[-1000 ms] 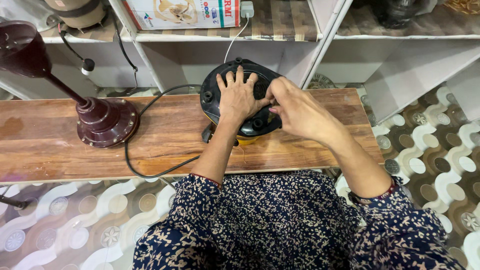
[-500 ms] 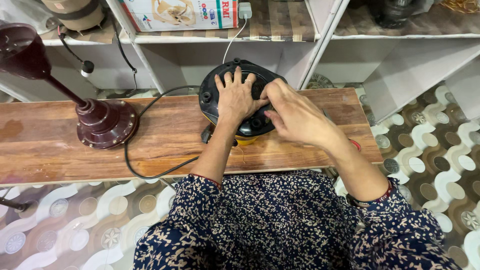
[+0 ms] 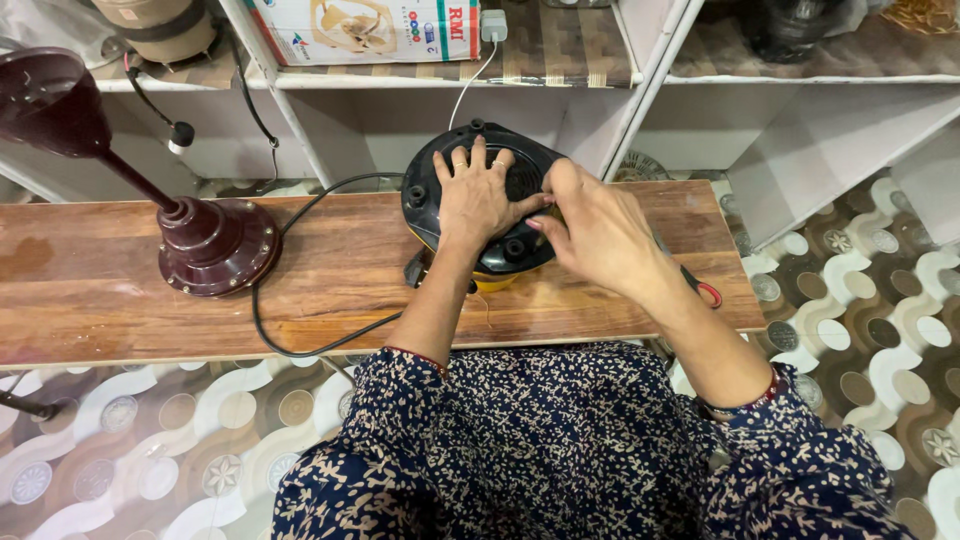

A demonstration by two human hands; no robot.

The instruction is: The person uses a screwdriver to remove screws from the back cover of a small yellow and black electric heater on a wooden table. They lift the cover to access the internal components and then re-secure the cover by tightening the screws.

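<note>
We see a round black appliance base [image 3: 470, 165] lying upturned on the far edge of a wooden counter [image 3: 100, 300], with a strip of yellow housing [image 3: 492, 281] showing under its near rim. The left hand [image 3: 478, 198] lies flat on top of it, fingers [image 3: 478, 160] spread wide and pressing down, gripping nothing; rings sit on two of them. The right hand [image 3: 598, 225] comes in from the right, its fingers curled and pinched together at the right side of the black base, just beside the left thumb. We cannot tell whether they hold some small part, since the hand itself hides the spot.

A black cord [image 3: 300, 345] loops from the appliance across the counter toward the left. Well apart on that side stands a maroon fan stand [image 3: 215, 245] with a round base and a slanted stem rising to the upper left. A red-handled tool [image 3: 700, 288] lies on the counter, partly hidden under the right forearm. Behind the counter run white shelves [image 3: 640, 100], carrying a printed cardboard box [image 3: 365, 28]. Our sleeves are dark blue with a small floral print.
</note>
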